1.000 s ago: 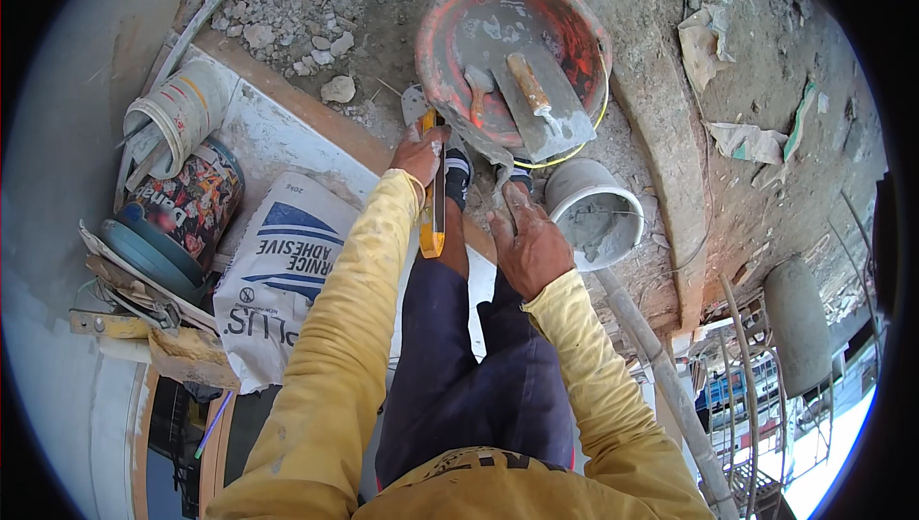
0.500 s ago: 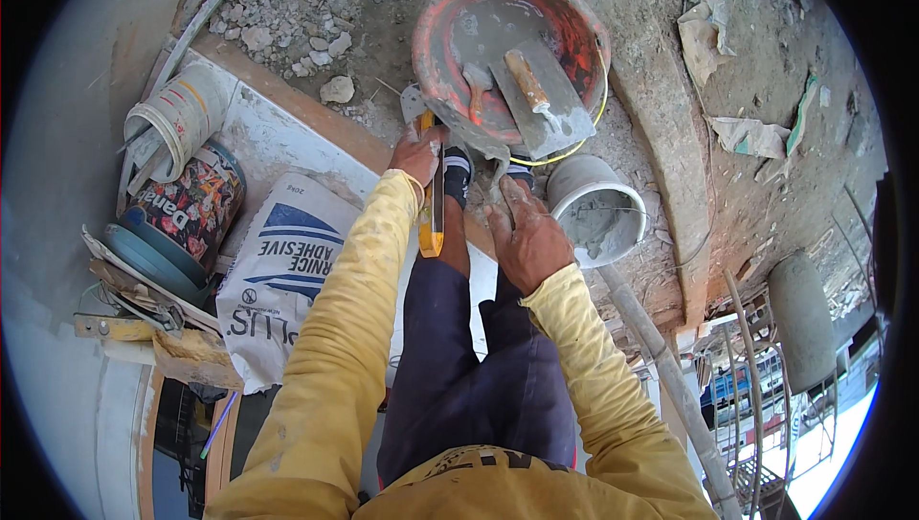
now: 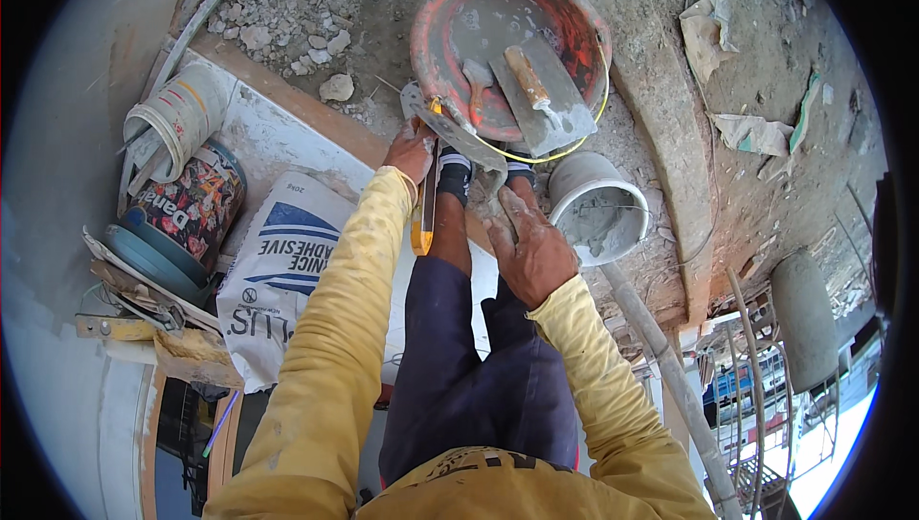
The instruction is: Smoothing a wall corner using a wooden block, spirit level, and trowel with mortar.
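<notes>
My left hand [image 3: 412, 151] is closed round a narrow yellow-and-dark bar that looks like a spirit level [image 3: 423, 231], held lengthwise away from me. My right hand [image 3: 529, 250] grips a trowel whose handle is mostly covered by the fingers. The trowel's grey, mortar-smeared blade [image 3: 464, 140] stretches to the left and overlaps the far end of the level; whether they touch I cannot tell. Just beyond the hands stands a red, mortar-stained basin [image 3: 434, 32]. A flat plastering trowel [image 3: 565, 118] with a wooden handle and a brush [image 3: 477, 89] rest on its near side.
A bucket of grey mortar [image 3: 598, 223] lies tipped toward me, right of my feet. On the left are a printed sack [image 3: 287, 252], a patterned pail [image 3: 191, 199] and a whitish bucket [image 3: 177, 127]. A plank [image 3: 661, 137] and pole [image 3: 661, 357] run along the right. Rubble [image 3: 287, 32] covers the far-left ground.
The trowel blade has swung up and left, from below the basin's rim to across the level's far end. My left hand and the level have shifted slightly left.
</notes>
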Motion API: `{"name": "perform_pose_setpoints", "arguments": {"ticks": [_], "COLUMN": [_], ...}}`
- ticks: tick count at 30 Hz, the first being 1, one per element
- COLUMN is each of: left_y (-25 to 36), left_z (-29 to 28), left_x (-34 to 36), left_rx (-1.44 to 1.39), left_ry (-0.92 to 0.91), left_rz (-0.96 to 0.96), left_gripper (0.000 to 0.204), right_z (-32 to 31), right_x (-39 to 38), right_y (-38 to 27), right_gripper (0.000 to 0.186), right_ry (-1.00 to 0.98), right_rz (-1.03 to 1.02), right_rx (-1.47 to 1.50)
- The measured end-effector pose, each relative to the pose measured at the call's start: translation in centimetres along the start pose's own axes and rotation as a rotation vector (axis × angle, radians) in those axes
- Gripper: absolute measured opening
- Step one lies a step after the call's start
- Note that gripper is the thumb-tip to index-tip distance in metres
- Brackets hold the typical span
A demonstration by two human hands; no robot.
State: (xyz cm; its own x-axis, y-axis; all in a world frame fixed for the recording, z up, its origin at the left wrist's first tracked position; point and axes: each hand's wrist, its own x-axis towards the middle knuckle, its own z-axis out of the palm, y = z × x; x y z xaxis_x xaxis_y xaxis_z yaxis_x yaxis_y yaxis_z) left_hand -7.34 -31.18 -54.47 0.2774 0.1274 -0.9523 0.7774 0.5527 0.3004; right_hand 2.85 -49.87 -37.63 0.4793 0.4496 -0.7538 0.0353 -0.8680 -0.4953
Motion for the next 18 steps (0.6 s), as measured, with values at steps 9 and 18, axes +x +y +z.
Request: {"name": "perform_pose_setpoints", "arguments": {"ticks": [9, 18], "left_y": [2.3, 3.6], "left_z": [0.6, 0.9], "left_x": [-1.7, -2.3], "left_rx": [-0.123, -0.125], "left_ry": [-0.023, -0.001], "left_rz": [-0.182, -0.275], "left_gripper": [0.034, 0.044], "right_z": [0.7, 0.9], "right_x": [-0.2, 0.1], "right_y": [0.2, 0.6], "right_gripper": [0.045, 0.046], "right_ry": [0.01, -0.012], "right_rz": [0.031, 0.061], "right_rx": [0.078, 0.073]}}
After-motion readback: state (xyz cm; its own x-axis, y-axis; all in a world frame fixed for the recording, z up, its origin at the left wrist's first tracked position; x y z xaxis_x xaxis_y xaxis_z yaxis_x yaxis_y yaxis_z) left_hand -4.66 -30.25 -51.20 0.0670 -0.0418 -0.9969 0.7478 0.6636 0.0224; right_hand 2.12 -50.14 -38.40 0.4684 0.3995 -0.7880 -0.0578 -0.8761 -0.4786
